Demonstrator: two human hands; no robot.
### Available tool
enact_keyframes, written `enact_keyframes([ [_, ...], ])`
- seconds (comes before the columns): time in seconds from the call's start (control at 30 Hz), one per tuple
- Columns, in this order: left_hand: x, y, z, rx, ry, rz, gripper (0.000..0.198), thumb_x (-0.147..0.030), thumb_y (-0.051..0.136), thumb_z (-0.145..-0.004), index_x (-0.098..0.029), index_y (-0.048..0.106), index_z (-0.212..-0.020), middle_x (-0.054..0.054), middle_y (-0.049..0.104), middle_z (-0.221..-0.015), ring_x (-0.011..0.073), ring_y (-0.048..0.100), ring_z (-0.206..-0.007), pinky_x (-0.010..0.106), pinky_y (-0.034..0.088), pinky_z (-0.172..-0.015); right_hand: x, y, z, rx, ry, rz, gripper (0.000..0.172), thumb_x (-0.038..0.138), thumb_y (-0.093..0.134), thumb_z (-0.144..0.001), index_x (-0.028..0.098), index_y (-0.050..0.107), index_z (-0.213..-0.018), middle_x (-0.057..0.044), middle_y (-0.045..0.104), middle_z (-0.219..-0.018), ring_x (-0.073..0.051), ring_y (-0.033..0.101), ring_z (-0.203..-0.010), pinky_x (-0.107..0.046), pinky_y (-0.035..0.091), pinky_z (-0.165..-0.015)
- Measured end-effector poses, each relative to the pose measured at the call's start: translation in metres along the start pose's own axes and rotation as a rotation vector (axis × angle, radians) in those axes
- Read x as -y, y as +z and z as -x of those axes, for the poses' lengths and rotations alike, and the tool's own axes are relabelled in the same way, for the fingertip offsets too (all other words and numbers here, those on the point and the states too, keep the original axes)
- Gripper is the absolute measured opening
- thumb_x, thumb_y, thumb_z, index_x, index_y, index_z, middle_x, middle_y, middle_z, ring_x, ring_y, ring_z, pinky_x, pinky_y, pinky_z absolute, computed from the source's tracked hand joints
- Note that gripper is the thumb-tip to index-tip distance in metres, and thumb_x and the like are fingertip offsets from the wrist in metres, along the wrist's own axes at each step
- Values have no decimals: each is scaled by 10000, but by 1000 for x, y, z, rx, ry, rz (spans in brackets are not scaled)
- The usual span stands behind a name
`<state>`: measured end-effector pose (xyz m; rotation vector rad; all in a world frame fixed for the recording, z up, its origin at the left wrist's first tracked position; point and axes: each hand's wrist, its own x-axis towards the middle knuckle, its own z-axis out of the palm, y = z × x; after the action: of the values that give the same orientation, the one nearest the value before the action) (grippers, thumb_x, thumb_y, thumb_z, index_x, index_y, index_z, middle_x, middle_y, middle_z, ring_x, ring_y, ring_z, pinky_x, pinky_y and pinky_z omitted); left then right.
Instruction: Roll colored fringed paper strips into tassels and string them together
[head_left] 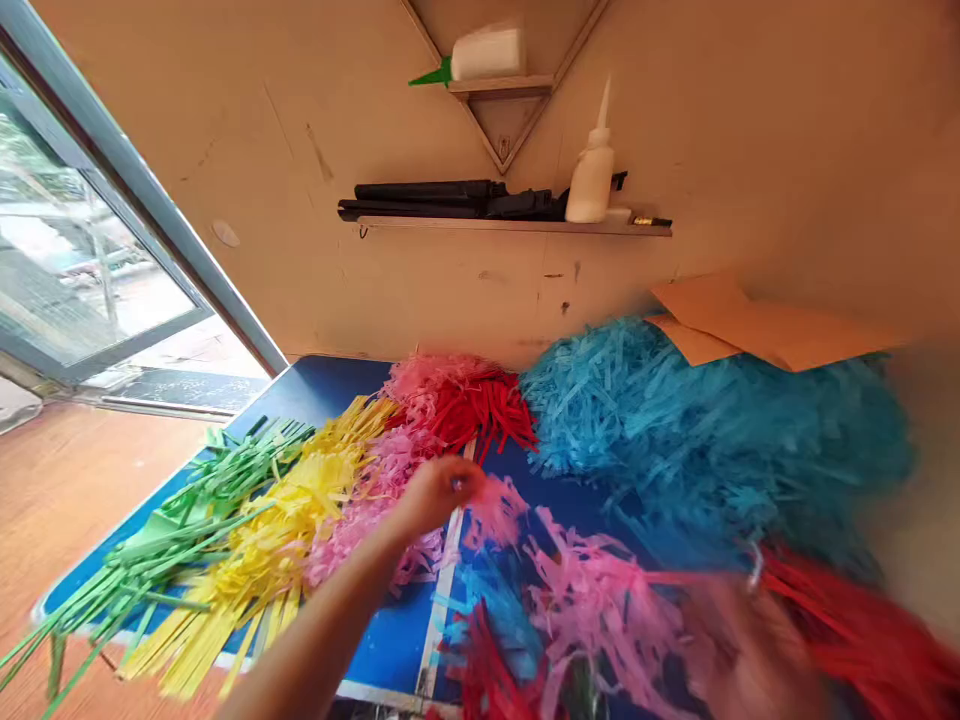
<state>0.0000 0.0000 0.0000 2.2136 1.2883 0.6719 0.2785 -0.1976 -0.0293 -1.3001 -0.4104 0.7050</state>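
Observation:
Over the middle of the blue table, my left hand (444, 490) is closed, its fingers pinched on a tuft of pink paper fringe (496, 512). At the lower right, my right hand (750, 650) is smeared by motion, so its fingers cannot be read. Beside it hangs a longer pink fringe (592, 605), with a thin pinkish line running toward the right hand. Below my left hand are blue fringe (495, 600) and red fringe (487, 665). Another red bundle (855, 620), blurred, lies by my right hand.
Green strips (202, 510), yellow strips (300, 510) and pink fringe (390, 500) cover the table's (337, 375) left side. Red strips (480, 405) lie at the back. A large blue heap (675, 430) bears orange sheets (780, 325). A wall shelf (517, 226) holds a white bottle (591, 180).

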Motion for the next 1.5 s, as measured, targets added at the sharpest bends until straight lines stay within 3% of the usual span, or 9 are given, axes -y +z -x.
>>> enact_keyframes([
  [0.13, 15, -81, -64, -226, -94, -88, 163, -208, 595, -808, -192, 753, -843, 54, 773, -857, 224, 699, -824, 300, 521, -779, -12, 23, 7, 91, 21, 20, 423, 577, 830, -627, 197, 645, -649, 63, 390, -466, -95, 358, -398, -200, 322, -349],
  [0.23, -2, -95, -72, -349, -96, -108, 254, -213, 513, -894, -191, 727, -1029, 98, 755, -1020, 244, 676, -971, 368, 487, -914, -16, 37, 13, 92, -71, 131, 446, 603, 796, -648, 176, 671, -688, 41, 488, -501, -101, 422, -429, -198, 360, -391],
  [0.33, -40, -52, -35, -354, 114, -45, 233, -287, 510, -938, -233, 724, -1010, 62, 753, -994, 220, 682, -918, 350, 507, -871, -15, 51, 21, 162, -211, 327, 411, 576, 723, -742, 167, 701, -704, -7, 600, -566, -142, 523, -503, -222, 435, -468],
  [0.43, -73, 13, 21, -86, 468, 108, 125, -315, 626, -904, -242, 725, -929, 40, 762, -933, 201, 693, -893, 327, 503, -844, -12, 62, 28, 230, -319, 404, 366, 512, 652, -824, 177, 685, -679, 3, 583, -548, -136, 506, -493, -215, 425, -470],
  [0.6, -86, 76, 66, -171, 425, 281, 48, -218, 639, -903, -230, 677, -875, -12, 749, -773, 157, 691, -729, 319, 485, -828, -16, 63, 35, 270, -427, 435, 284, 398, 632, -866, 185, 659, -680, 19, 576, -567, -116, 482, -499, -192, 409, -476],
  [0.93, -84, 93, 74, -308, 465, 333, 140, -126, 690, -856, -242, 657, -927, -47, 760, -845, 117, 708, -761, 307, 413, -935, -25, 52, 40, 241, -335, 400, 276, 407, 640, -862, 184, 674, -705, 15, 592, -588, -122, 503, -526, -195, 432, -504],
  [1.27, -79, 101, 82, -215, 191, 543, 96, -158, 706, -829, -254, 707, -831, -52, 773, -809, 129, 708, -733, 316, 429, -916, -34, 55, 44, 260, -284, 389, 270, 415, 647, -862, 188, 701, -726, 3, 630, -610, -126, 519, -531, -207, 433, -518],
  [1.37, -79, 98, 81, -136, 58, 642, 31, -224, 713, -810, -235, 726, -784, -7, 755, -777, 161, 673, -750, 302, 457, -808, -35, 55, 43, 259, -225, 354, 283, 430, 660, -852, 186, 699, -712, 4, 619, -599, -126, 516, -535, -209, 432, -525],
  [1.5, -79, 95, 78, 135, -247, 976, 208, -378, 735, -775, -185, 691, -712, 7, 662, -668, 141, 565, -625, 255, 420, -633, -39, 54, 36, 415, -37, 204, 295, 473, 715, -797, 179, 734, -787, -12, 649, -673, -136, 532, -588, -224, 447, -561],
])
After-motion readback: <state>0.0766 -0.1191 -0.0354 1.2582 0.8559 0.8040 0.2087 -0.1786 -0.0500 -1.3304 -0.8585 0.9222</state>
